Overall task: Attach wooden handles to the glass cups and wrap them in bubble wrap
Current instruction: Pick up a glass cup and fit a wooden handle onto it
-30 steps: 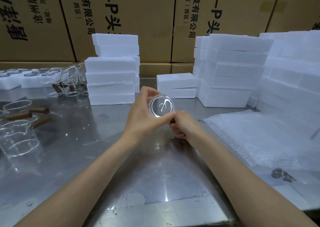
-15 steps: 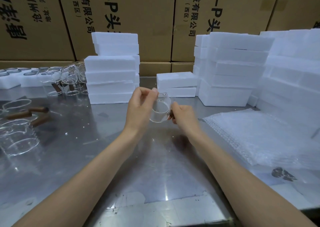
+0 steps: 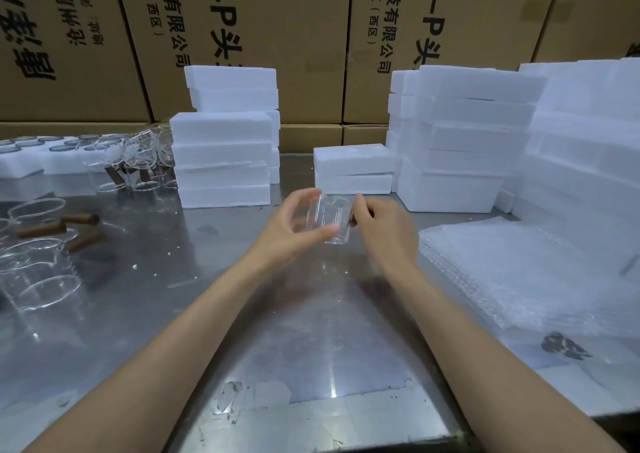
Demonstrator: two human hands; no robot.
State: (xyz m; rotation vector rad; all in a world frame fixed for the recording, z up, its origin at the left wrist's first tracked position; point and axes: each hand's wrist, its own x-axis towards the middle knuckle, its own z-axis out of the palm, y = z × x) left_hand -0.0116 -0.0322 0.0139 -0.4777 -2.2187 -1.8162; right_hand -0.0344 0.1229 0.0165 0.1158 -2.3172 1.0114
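Note:
A clear glass cup (image 3: 330, 218) is held above the middle of the steel table (image 3: 214, 300). My left hand (image 3: 294, 229) curls around its left side, thumb across the front. My right hand (image 3: 384, 231) pinches something dark at the cup's right side, mostly hidden by the fingers; it looks like a wooden handle. A pile of bubble wrap (image 3: 519, 276) lies to the right. Loose wooden handles (image 3: 81, 218) and more glass cups (image 3: 34, 279) lie at the left.
White foam blocks stand in stacks behind the hands (image 3: 225, 161), (image 3: 353, 168) and at the right (image 3: 464, 137). More cups with handles (image 3: 135, 161) stand at the back left. Cardboard boxes (image 3: 277, 37) wall off the far side.
The cup was turned from base-toward-me to its side, and both hands moved a little away from me with it. My left fingers have loosened around the glass.

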